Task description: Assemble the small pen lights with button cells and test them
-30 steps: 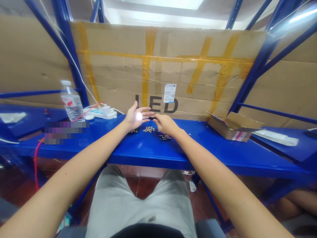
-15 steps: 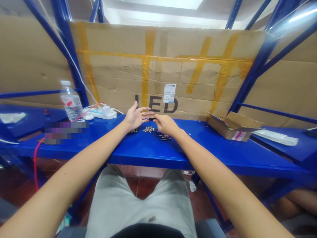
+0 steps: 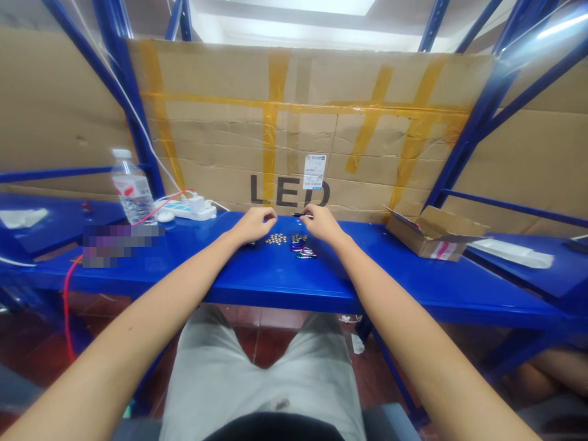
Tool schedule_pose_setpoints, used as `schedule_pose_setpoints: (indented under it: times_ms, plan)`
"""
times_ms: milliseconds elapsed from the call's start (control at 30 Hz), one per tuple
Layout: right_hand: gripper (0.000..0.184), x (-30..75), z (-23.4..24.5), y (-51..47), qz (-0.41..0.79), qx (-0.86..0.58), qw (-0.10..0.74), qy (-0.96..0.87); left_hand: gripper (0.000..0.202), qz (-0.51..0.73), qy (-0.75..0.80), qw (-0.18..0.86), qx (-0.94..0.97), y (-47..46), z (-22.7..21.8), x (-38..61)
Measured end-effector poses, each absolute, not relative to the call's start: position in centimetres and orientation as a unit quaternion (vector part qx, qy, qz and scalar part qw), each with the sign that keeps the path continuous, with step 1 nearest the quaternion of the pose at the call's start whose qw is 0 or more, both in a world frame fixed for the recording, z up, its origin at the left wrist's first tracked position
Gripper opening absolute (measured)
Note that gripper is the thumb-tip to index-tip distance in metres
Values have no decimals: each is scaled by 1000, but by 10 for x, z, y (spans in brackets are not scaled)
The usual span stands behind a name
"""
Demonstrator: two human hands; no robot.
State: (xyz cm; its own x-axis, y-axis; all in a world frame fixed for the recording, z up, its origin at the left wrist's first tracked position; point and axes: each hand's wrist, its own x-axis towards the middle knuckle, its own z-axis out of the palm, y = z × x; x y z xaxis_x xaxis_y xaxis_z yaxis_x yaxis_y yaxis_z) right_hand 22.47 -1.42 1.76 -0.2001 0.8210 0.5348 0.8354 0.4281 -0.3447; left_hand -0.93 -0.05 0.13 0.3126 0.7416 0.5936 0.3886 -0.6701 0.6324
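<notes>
My right hand (image 3: 323,224) is closed in a pinch on a small black stick-like thing (image 3: 298,215), which points left just above the blue table (image 3: 285,285). To its left, my left hand (image 3: 253,225) has its fingers curled downward; whether anything is in them is hidden. Between the hands lies a pile of small shiny metal pieces (image 3: 276,239). Just right of that pile, below my right hand, is a cluster of coloured carabiners (image 3: 303,251) with metal parts at its top. Some small dark things show partly under my left hand.
An open cardboard box (image 3: 434,236) stands at the right. On the left are a water bottle (image 3: 133,190), a white power strip (image 3: 193,210) with plugs and a red cable (image 3: 67,306). A big cardboard sheet (image 3: 220,141) forms the back wall, between blue posts.
My hands have moved apart. The left one went from spread fingers to curled and turned palm down; the right moved slightly right with the black stick-like thing, uncovering more of the carabiners.
</notes>
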Motion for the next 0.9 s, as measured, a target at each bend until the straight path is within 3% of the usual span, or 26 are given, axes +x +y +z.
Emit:
schedule_pose_setpoints:
  times_ms: [67,233,467,567,733,900]
  plan:
    - [16,232,17,-9,32,-534,353,-768,13,457,351,190,795,-3,-2,-7]
    - [19,226,11,-9,132,-412,346,-833,31,424,329,208,818,-9,-5,4]
    - [30,216,7,-9,241,-432,361,-790,17,408,331,234,818,0,-5,6]
    - [23,221,7,-3,274,-440,389,-762,17,428,352,201,808,6,-6,3]
    - [11,223,2,13,257,-461,404,-747,10,428,375,181,802,17,-11,-5]
    - [10,223,-5,26,137,-493,372,-775,6,452,388,169,785,31,-16,-16]
